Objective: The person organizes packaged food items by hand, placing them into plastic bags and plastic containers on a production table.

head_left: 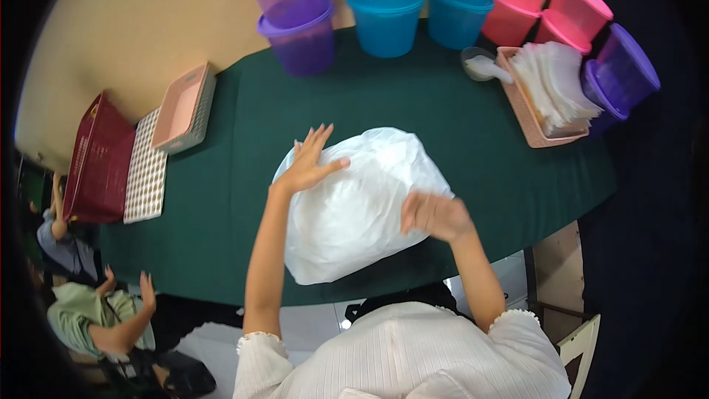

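A large white plastic bag lies puffed up on the dark green tablecloth, near the front edge. My left hand rests on the bag's upper left part with its fingers spread and nothing held. Over the bag's right side is my right hand, smeared by motion, its fingers curled; whether it holds any of the plastic cannot be made out. What the bag contains is hidden.
Stacked purple, blue and pink tubs line the back. A pink basket of clear bags and a scoop are at right. Left are baskets and a maroon crate. Other people are at lower left.
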{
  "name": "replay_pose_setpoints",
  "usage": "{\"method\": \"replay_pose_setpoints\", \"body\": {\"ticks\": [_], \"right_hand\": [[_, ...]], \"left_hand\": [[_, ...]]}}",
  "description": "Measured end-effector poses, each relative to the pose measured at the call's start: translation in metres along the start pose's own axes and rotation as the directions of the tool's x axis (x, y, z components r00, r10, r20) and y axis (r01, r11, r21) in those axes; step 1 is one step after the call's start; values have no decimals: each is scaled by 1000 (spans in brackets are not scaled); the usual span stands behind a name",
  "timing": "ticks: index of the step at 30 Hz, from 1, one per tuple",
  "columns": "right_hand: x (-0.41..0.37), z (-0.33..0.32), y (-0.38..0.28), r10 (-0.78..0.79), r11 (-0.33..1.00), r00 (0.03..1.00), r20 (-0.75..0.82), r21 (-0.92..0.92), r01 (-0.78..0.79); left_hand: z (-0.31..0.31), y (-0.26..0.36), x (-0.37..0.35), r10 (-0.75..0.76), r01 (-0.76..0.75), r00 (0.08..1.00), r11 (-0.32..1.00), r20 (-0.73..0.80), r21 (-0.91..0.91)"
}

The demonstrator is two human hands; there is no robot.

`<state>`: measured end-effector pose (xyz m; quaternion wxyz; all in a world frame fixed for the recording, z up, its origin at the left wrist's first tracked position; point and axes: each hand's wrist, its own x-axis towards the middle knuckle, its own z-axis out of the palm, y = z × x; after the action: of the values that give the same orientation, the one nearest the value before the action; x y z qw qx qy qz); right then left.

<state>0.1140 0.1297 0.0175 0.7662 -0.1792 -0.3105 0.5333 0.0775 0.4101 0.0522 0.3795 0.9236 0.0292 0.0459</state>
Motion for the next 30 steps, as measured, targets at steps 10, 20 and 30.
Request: {"method": "replay_pose_setpoints", "body": {"ticks": [10, 20, 30], "right_hand": [[-50, 22, 103, 479, 846, 755, -447, 5, -534], [-50, 13, 80, 223, 938, 687, -691, -39, -344], [-149, 10, -86, -236, 892, 618, -750, -419, -168]], "left_hand": [[13, -80, 70, -435, 207, 342, 900, 833, 384], [31, -36, 43, -278, 560, 386, 828, 880, 17], [133, 64, 12, -177, 553, 820, 491, 544, -673]]}}
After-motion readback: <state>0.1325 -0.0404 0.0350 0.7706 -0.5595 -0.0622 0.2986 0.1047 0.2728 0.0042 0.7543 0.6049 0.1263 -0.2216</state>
